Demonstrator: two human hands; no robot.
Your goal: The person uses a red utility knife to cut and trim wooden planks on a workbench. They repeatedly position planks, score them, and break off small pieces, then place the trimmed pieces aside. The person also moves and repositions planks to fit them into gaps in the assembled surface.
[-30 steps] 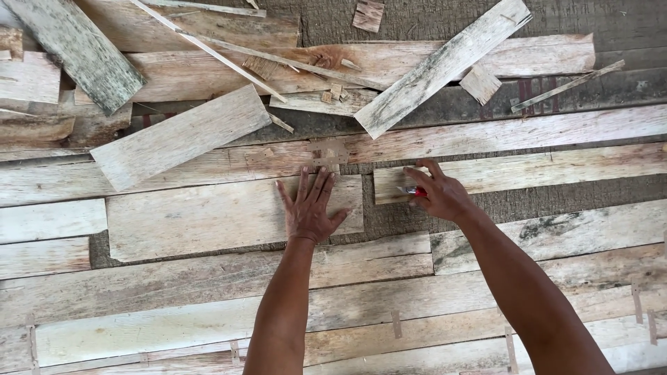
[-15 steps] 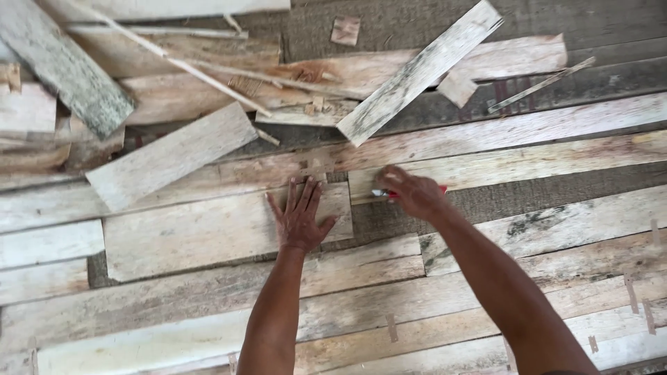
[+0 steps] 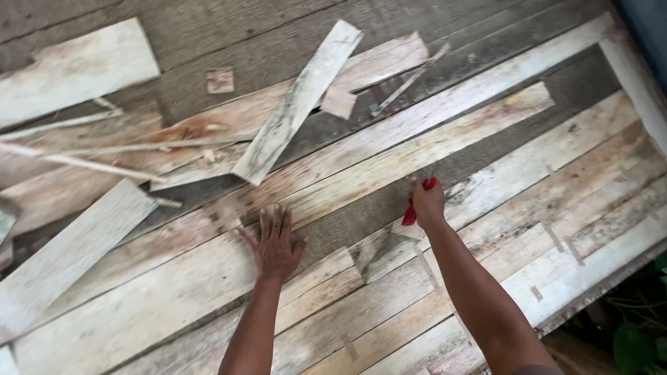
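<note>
A rough wooden floor of weathered planks fills the view, with loose boards and thin splinters scattered over its upper part; green leaves show at the lower right corner. Compared with a moment ago, the view has swung to the right, so the far edge of the floor is now visible. The left hand [image 3: 274,243] is still flat and open, fingers spread, pressing on a pale plank [image 3: 174,292] and holding nothing. The right hand [image 3: 427,203] has moved away from the left and is closed around a red tool [image 3: 411,212], which it holds against a long plank [image 3: 445,139]. What kind of tool it is I cannot tell.
</note>
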